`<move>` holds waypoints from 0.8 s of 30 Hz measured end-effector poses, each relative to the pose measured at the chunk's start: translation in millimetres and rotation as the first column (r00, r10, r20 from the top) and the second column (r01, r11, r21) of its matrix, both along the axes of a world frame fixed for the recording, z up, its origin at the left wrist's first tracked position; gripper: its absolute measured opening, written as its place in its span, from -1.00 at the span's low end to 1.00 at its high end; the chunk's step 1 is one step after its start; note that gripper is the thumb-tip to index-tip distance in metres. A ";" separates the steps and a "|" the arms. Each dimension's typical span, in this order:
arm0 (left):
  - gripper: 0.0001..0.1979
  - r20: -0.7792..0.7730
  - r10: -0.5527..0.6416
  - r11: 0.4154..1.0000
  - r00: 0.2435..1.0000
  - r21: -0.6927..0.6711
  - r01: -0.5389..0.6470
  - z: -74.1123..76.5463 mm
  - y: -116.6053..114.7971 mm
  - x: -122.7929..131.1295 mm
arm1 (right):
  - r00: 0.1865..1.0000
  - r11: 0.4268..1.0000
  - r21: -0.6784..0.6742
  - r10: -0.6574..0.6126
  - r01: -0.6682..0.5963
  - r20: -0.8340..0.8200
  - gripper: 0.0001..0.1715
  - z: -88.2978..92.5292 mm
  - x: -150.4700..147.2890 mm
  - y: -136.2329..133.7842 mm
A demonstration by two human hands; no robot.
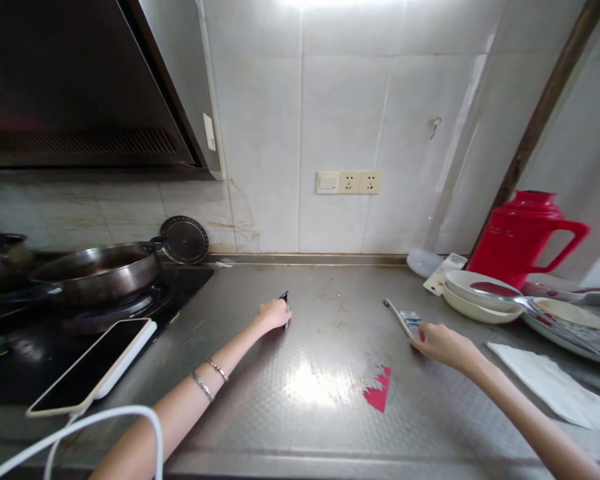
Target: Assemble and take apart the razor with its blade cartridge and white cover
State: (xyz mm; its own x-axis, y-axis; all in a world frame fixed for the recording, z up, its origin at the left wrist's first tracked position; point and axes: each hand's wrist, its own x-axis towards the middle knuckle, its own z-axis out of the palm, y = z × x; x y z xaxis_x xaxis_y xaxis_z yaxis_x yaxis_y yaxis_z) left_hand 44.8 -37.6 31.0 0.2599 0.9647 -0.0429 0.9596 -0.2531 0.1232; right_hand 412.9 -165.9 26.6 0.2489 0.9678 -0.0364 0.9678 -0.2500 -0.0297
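My left hand (pixel 274 315) is closed on the steel counter (pixel 325 333), its fingers around a small, slender black object (pixel 285 299). Part of that object sticks out above and below the fingers, and its kind is unclear. Farther right, my right hand (pixel 433 340) is closed at the near end of a thin white stick with a dark tip (pixel 399 316), shaped like a toothbrush. Against the same fingers lies a small clear packet (pixel 411 321) with coloured print; whether the hand grips it too, I cannot tell. A ragged red patch (pixel 379 390) marks the counter between my arms.
At left, a steel pan (pixel 100 270) sits on the black stove, with a phone (pixel 93 367) and white cable (pixel 80 421) nearer me. At right stand a red thermos (pixel 517 240), stacked bowls (pixel 473 310), a patterned plate (pixel 575 327) and a white napkin (pixel 555 387).
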 end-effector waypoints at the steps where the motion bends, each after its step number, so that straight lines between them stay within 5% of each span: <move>1: -0.66 0.005 -0.002 1.000 1.000 0.003 0.002 -0.9 -0.5 -0.5 | 1.000 1.000 -0.013 0.008 -0.008 0.023 -0.62 0.1 -1.5 -0.2; 8: -0.69 0.028 0.004 1.000 1.000 0.022 -0.004 -6.1 -1.3 -2.7 | 0.991 0.990 -0.058 0.131 -0.128 0.040 -0.64 -4.5 -11.4 -0.6; 14: -0.64 0.072 -0.025 0.999 0.997 0.036 0.022 -7.7 -2.2 -5.0 | 0.981 0.986 0.033 0.162 -0.166 0.104 -0.62 -3.0 -32.3 -6.3; 24: -0.54 0.165 -0.057 0.997 0.985 0.054 0.049 -10.5 0.5 -14.8 | 0.958 0.936 0.212 0.260 -0.282 0.123 -0.60 -1.1 -152.7 9.6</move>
